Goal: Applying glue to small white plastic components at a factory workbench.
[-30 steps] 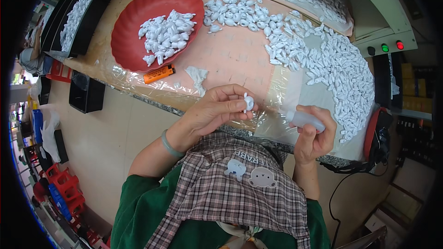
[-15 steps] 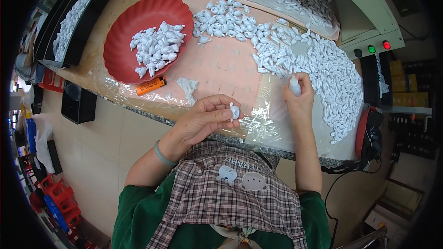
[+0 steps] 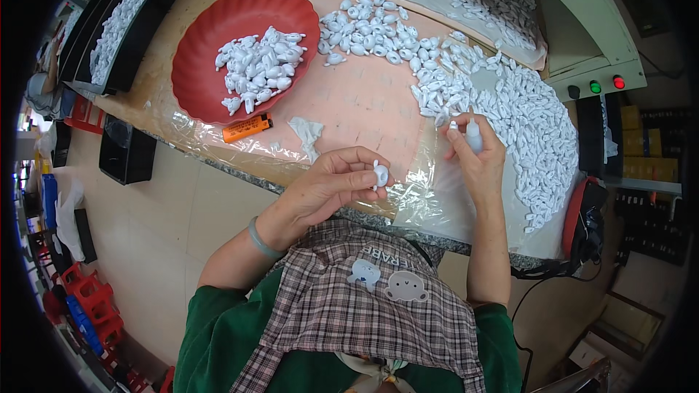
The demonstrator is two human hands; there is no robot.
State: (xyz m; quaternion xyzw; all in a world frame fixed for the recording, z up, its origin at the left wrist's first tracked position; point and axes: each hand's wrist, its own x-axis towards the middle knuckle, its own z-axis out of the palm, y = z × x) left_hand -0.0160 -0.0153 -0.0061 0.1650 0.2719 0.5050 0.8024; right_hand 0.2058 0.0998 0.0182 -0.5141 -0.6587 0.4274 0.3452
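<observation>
My left hand [image 3: 328,188] pinches a small rounded white plastic piece [image 3: 381,175] between thumb and fingers, above the table's near edge. To its right, my right hand [image 3: 482,167] is closed round a small squeeze bottle [image 3: 474,137] with a thin tip pointing up. A tiny white part [image 3: 453,125] sits at the thumb and fingertip of that same hand. Beyond it spreads a pile of slim white parts [image 3: 539,138]. Rounded white pieces [image 3: 368,29] lie farther back, and more white pieces [image 3: 261,69] are heaped in a red scalloped bowl [image 3: 191,58].
An orange bar with a dark end [image 3: 247,128] and a crumpled white tissue [image 3: 306,135] lie in front of the bowl. A pale green cabinet [image 3: 593,73] with lit buttons stands at the back right. Black bins [image 3: 138,36] filled with white parts line the left.
My right hand has picked up a tiny white part from the pile while keeping the bottle. My left hand still holds its piece. The whole view has shifted slightly.
</observation>
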